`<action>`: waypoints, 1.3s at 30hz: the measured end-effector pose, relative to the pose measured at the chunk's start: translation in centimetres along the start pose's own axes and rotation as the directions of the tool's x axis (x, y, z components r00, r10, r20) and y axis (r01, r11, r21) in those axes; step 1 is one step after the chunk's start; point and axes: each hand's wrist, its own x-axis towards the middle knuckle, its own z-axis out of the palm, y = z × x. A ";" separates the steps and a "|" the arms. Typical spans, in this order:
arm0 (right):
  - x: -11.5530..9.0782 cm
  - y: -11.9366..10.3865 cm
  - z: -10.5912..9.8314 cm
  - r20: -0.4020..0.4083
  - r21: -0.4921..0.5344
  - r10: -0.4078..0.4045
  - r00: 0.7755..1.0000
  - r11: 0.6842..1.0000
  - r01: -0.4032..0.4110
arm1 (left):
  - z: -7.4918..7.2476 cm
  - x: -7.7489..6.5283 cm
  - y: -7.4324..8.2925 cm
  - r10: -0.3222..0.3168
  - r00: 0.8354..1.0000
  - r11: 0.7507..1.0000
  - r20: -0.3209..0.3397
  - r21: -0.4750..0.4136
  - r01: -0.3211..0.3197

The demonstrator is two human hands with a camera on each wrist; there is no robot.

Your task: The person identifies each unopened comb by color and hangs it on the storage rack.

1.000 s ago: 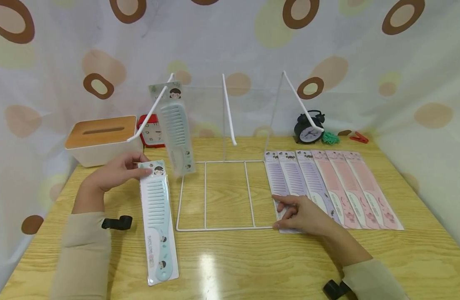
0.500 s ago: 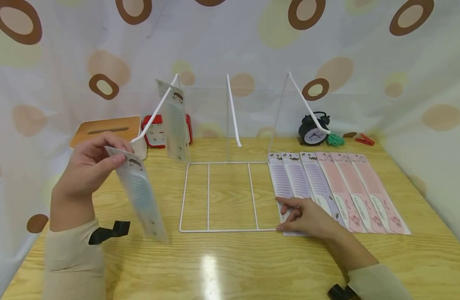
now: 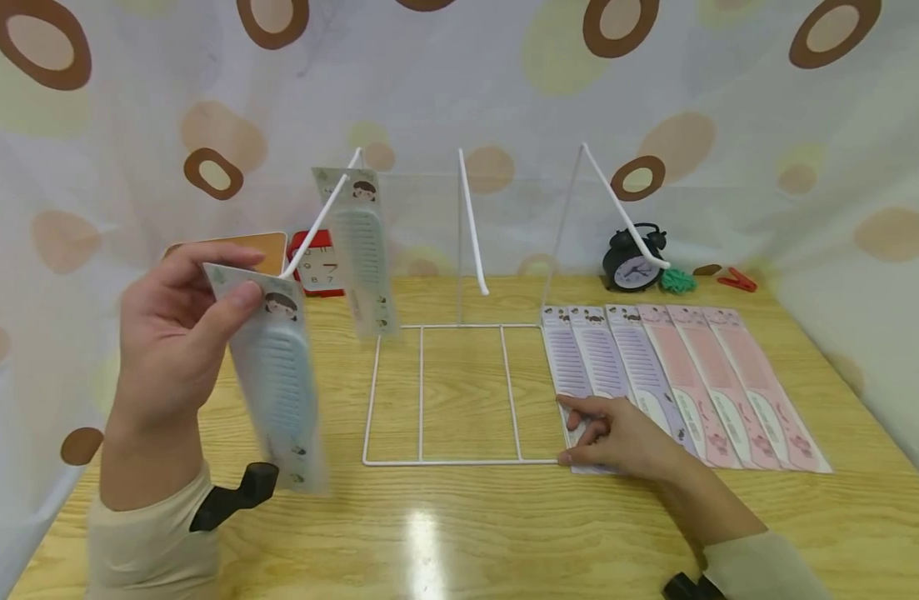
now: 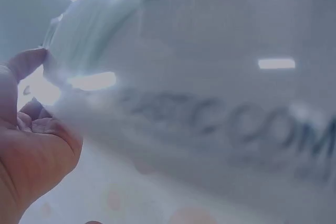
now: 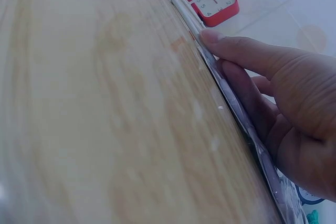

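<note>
My left hand (image 3: 167, 342) pinches the top edge of a packaged light-blue comb (image 3: 277, 392) between thumb and fingers. The top of this card is at the free tip of the left hook (image 3: 318, 221); whether the hook passes through it, I cannot tell. Further back on that hook hangs a similar blue comb pack (image 3: 362, 258). In the left wrist view the pack (image 4: 210, 51) fills most of the picture, blurred. My right hand (image 3: 624, 437) holds the front right corner of the white wire rack (image 3: 466, 462), thumb and index finger on its base, over the nearest purple comb pack.
Purple comb packs (image 3: 597, 354) and pink comb packs (image 3: 759, 392) lie in a row right of the rack. Behind stand a black alarm clock (image 3: 633, 262), a red clock (image 3: 320, 271) and a tissue box (image 3: 272, 247). A green coil (image 3: 677, 282) and red clip (image 3: 738, 280) lie back right.
My left hand has lifted the blue comb pack off the table, up and left, and turned its front back toward me, its top now at the left hook's tip. My right hand stays put.
</note>
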 end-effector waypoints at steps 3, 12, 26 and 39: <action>0.0 0.1 -0.1 0.000 0.002 0.000 1.000 1.000 0.000 | 0.2 0.1 -0.1 -0.004 1.000 1.000 -0.005 0.020 0.004; 0.0 -0.1 -0.1 0.002 0.005 -0.001 1.000 1.000 0.001 | 1.3 0.0 0.0 0.024 0.999 0.992 -0.036 0.124 -0.019; 0.0 0.1 0.1 0.011 0.013 0.006 1.000 1.000 -0.006 | 0.0 -0.3 -0.4 -0.131 0.991 0.986 0.011 0.108 0.129; -0.1 -0.1 -0.2 0.006 -0.002 0.011 1.000 1.000 -0.011 | 1.4 -0.2 0.3 -0.095 0.995 0.992 -0.022 0.084 0.096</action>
